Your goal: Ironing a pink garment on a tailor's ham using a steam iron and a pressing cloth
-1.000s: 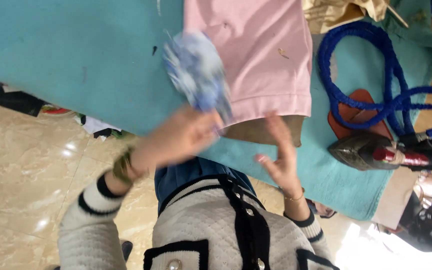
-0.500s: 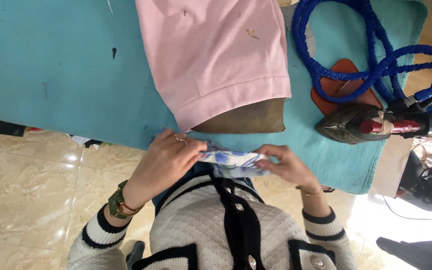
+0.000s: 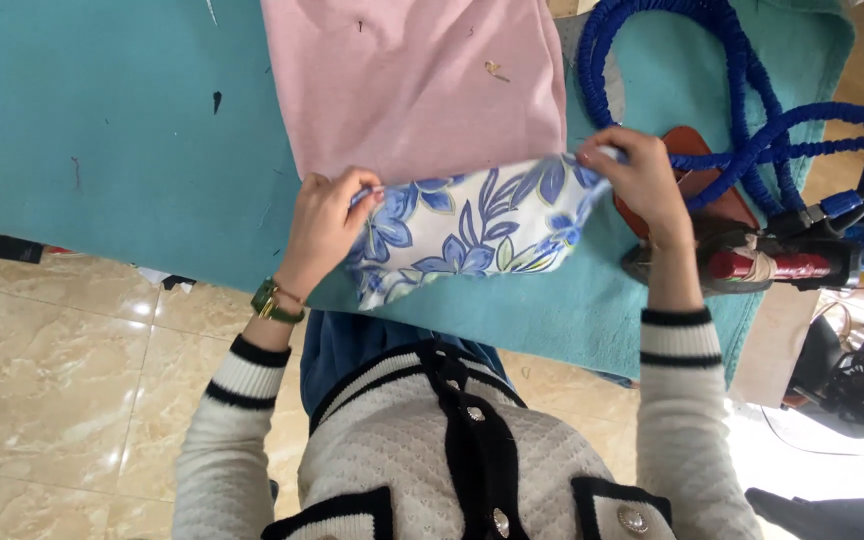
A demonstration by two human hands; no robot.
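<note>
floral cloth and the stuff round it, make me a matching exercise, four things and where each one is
Things:
1. floral cloth
2. pink fabric
3. blue hose
4. wristwatch

Places:
A. coiled at the table's right end
B. on the left wrist
C. stretched between the left hand and right hand
D. flat on the teal table cover, beyond the hands

Pairs: 1-C, 2-D, 3-A, 4-B
</note>
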